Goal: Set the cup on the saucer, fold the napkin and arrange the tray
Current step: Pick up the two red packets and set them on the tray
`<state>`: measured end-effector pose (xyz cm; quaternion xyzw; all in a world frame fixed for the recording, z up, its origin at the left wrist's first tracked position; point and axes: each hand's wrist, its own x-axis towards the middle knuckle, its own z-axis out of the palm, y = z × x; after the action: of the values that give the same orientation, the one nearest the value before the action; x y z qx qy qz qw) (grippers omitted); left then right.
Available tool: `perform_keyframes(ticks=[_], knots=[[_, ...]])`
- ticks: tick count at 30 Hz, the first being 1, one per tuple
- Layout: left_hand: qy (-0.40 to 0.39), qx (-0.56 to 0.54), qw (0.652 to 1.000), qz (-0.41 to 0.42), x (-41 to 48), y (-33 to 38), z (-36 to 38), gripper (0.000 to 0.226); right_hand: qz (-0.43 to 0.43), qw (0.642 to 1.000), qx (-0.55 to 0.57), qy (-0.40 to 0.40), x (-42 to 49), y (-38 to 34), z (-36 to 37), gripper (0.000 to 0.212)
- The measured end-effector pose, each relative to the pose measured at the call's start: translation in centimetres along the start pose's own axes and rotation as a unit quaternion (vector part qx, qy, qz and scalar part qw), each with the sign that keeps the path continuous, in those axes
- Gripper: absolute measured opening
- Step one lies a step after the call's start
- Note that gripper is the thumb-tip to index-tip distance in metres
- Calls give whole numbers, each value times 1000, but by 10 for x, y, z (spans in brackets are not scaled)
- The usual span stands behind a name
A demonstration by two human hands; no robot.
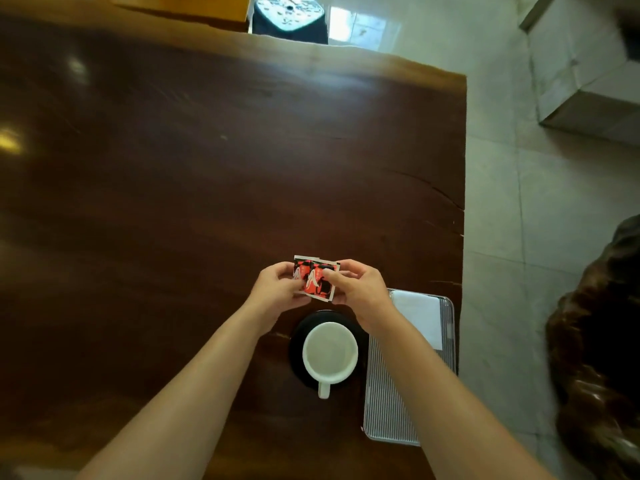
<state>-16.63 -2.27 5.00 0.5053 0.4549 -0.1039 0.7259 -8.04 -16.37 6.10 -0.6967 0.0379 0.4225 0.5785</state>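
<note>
Beyond the white cup (pixel 330 351) standing on its dark saucer (pixel 298 341), the left hand (pixel 280 289) and right hand (pixel 358 289) each grip a red-black packet (pixel 314 278), the ribbed tray (pixel 388 403) with its white napkin (pixel 420 317) just right.

both bare forearms extend forward and converge. left hand (pixel 280 289) and right hand (pixel 356 287) face each other at equal height, fingers curled, jointly pinching the red packets (pixel 314 279).

Glossy dark wooden table (pixel 173 168), pale tiled floor (pixel 502 202)
</note>
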Motion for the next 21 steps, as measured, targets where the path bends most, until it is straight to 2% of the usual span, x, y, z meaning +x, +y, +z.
perform_keyframes(ticks=[4, 7, 10, 13, 18, 21], knots=[[-63, -33, 997, -2, -54, 6, 39, 34, -29, 1000, 6, -5, -41, -3, -26, 16], [-95, -33, 995, 19, -86, -6, 67, 40, -51, 998, -11, 25, -72, 3, -49, 16], [-138, -9, 989, 58, -111, -27, 93, 34, -66, 995, -30, 64, -104, 13, -72, 26], [-152, 23, 984, 95, -129, -49, 117, 29, -62, 994, -22, 90, -131, 27, -98, 29], [-166, -14, 983, 79, -146, -84, 152, 25, -75, 994, -65, 52, -165, 54, -136, 17], [-151, -4, 986, 77, -152, -104, 167, 22, -75, 992, -84, 55, -178, 72, -151, 17]])
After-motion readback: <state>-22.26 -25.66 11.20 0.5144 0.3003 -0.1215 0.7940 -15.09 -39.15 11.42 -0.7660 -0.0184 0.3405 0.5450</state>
